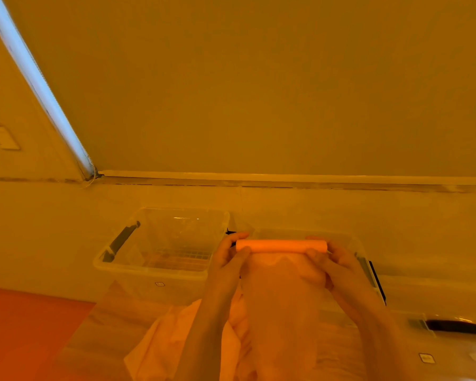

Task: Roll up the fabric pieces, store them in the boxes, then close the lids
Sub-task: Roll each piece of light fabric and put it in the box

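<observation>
Both hands (232, 259) (333, 259) curled round the fabric roll (280, 245) ends

One view only: head cam, wide-angle, worn on the person, so nothing shared w/ a second view. It looks forward and somewhat down from above the forearms, which enter from the bottom edge. Close range: left hand (228, 259) and right hand (338, 264) sit just below frame centre, the clear box (138, 266) just beyond them. Upper half is taken up by the wall (259, 78) (so pitch is shallow, not straight down). Straight lines bow near the edges, e.g. the light strip (39, 83) at far left. Strong orange cast throughout.
</observation>
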A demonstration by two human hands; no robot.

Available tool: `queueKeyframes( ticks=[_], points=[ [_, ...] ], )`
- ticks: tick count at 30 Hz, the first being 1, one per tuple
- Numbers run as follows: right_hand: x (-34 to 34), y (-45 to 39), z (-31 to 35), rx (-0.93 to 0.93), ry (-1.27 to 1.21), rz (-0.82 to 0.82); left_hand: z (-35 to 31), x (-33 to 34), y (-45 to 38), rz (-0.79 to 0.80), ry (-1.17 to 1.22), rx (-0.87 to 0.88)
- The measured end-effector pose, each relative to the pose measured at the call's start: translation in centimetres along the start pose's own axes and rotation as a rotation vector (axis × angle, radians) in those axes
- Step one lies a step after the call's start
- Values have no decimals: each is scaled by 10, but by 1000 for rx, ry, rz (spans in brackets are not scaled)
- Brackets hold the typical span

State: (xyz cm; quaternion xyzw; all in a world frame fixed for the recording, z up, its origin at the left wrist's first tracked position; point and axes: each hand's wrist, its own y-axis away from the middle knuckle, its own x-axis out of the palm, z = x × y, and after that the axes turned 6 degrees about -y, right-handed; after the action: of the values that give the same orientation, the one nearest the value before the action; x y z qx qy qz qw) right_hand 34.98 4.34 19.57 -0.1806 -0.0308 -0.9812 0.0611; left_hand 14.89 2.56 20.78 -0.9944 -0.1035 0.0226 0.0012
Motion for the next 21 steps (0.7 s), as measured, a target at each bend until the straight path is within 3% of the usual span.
queueKeyframes(
  ticks=[9, 17, 21],
  points=[
    [-2, 4, 3, -43, 42, 47, -5, 3, 2, -6, -21, -47],
    [5, 4, 4, -120, 197, -98, -5, 5, 1, -98, -104, 27],
    [5, 1, 2, -46, 114, -112, -4, 3, 2, -51, -83, 14]
  ],
)
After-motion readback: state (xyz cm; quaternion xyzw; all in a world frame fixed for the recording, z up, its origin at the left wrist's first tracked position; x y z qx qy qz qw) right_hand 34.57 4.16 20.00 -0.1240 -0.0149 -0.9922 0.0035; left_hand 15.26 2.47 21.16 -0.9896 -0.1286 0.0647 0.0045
